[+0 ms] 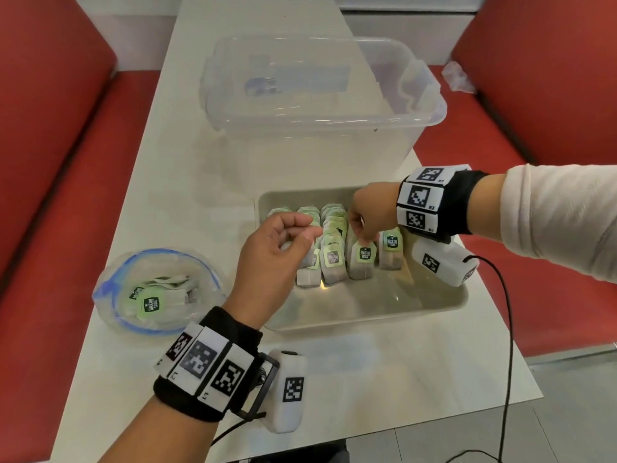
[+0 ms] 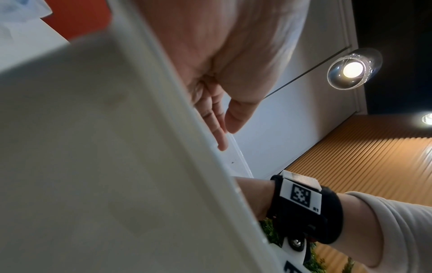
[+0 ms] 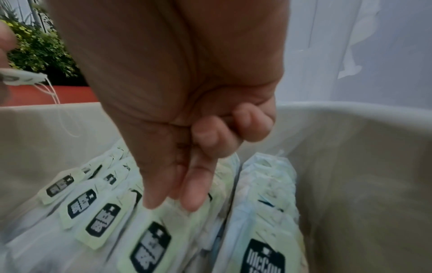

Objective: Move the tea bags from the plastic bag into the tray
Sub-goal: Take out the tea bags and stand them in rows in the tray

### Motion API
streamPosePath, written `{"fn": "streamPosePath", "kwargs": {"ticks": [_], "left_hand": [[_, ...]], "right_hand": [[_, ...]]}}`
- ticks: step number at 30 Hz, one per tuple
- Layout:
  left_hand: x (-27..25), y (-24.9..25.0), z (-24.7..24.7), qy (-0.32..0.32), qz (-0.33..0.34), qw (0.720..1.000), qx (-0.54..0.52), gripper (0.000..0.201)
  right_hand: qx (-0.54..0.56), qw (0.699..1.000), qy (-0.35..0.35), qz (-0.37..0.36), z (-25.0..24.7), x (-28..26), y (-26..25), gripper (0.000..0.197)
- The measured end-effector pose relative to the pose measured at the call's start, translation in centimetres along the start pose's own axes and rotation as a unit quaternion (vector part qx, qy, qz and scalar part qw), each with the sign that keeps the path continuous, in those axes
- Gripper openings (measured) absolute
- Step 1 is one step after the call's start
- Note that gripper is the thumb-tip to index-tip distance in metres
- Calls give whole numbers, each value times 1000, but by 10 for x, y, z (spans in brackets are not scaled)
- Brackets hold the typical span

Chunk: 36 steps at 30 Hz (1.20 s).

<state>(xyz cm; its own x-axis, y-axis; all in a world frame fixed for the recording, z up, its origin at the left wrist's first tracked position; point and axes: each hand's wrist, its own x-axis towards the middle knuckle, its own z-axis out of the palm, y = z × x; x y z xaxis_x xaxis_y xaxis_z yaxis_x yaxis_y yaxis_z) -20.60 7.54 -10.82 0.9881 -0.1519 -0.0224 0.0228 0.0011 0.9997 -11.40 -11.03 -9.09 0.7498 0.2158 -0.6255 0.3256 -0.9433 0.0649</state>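
Tea bags (image 1: 334, 242) partly behind hands

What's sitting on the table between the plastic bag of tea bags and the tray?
Nothing rests there: the head view shows bare table between plastic bag and tray; only the left hand hangs above.

Head view overhead, wrist views close, sharing tray (image 1: 434, 304)

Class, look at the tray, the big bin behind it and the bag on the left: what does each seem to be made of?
Tray: probably opaque beige plastic, smooth, with a soft sheen and rounded corners.
Bin: clear, slightly frosted rigid plastic; the table shows through its walls.
Bag: thin transparent plastic film, crinkled, with a blue strip round its mouth; tea bags show inside.
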Motion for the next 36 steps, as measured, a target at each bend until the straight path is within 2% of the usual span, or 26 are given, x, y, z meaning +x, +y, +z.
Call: {"fn": "streamPosePath", "kwargs": {"ticks": [3, 5, 8, 11, 16, 19, 21, 23, 25, 28, 31, 34, 36], "left_hand": [[0, 0, -2, -8, -1, 1000, -3, 24], [1, 0, -2, -8, -4, 1000, 5, 31], [1, -1, -3, -8, -12, 1000, 8, 37], [2, -1, -3, -10, -11, 1000, 8, 40], [2, 0, -2, -15, -9, 1000, 7, 41], [3, 0, -4, -21, -6, 1000, 8, 42], [3, 1, -5, -24, 2, 1000, 9, 43], [3, 3, -8, -21, 16, 1000, 7, 51], [3, 6, -10, -16, 29, 999, 8, 66], [2, 11, -12, -12, 33, 999, 2, 85], [-1, 16, -14, -29, 35, 999, -4, 89], [-3, 19, -12, -54, 42, 998, -8, 89], [-5, 22, -10, -49, 47, 998, 6, 89]], "right_hand": [[2, 1000, 8, -21, -2, -8, -1, 9], [20, 997, -50, -59, 0, -12, -4, 3], [24, 982, -165, -88, 9, -12, -11, 20], [15, 971, -221, -93, 19, -5, -17, 34], [-3, 970, -227, -84, 18, 4, -18, 35], [22, 969, -232, -80, 12, 1, -18, 32], [51, 977, -194, -75, 0, -10, -17, 25], [111, 987, -91, -72, -17, -30, -17, 13], [209, 975, 37, -71, -29, -53, -18, 11], [351, 915, 189, -59, -26, -80, -28, 11], [450, 859, 241, -37, -10, -92, -43, 20], [494, 826, 269, -39, 5, -94, -59, 31], [487, 799, 353, -6, 13, -94, -72, 30]]}}
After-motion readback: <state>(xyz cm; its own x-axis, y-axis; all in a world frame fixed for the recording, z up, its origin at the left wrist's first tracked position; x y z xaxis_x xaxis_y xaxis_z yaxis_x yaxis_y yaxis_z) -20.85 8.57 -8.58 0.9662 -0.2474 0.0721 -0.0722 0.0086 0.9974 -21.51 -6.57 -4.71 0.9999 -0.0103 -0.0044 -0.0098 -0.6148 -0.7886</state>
